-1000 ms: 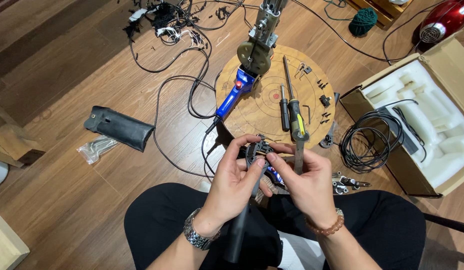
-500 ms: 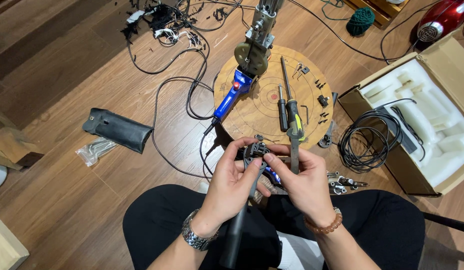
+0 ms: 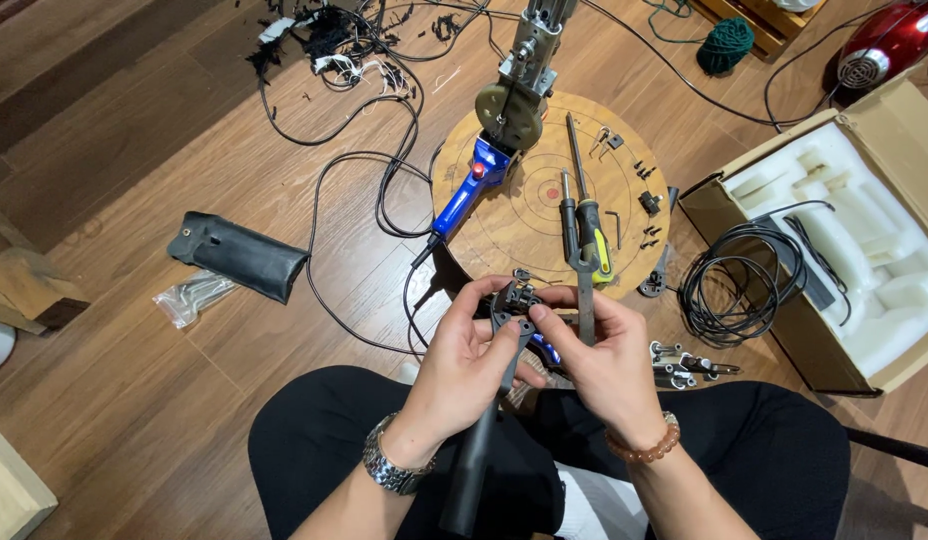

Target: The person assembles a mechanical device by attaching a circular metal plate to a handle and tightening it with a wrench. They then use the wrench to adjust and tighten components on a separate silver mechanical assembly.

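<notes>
Over my lap, my left hand (image 3: pixel 462 368) grips a black mechanical part (image 3: pixel 512 305) that sits on top of a long dark tube (image 3: pixel 476 463). The tube runs down toward my knees. My right hand (image 3: pixel 602 355) pinches the same part from the right and also holds a flat grey wrench (image 3: pixel 585 290) upright between its fingers. A blue piece shows under the right palm. The round wooden board (image 3: pixel 529 215) lies just beyond both hands, carrying two screwdrivers (image 3: pixel 584 215), several small screws and a blue-handled tool (image 3: pixel 467 190).
An open cardboard box with white foam (image 3: pixel 864 250) stands at the right, with a coiled black cable (image 3: pixel 729 285) beside it. A black pouch (image 3: pixel 239 255) and a plastic bag of hex keys (image 3: pixel 189 297) lie at the left. Loose cables cross the wooden floor ahead. A red appliance (image 3: pixel 889 40) lies far right.
Both hands have stayed over my lap with the part. The wrench in my right hand has tipped slightly, and the fingers have shifted on the black part.
</notes>
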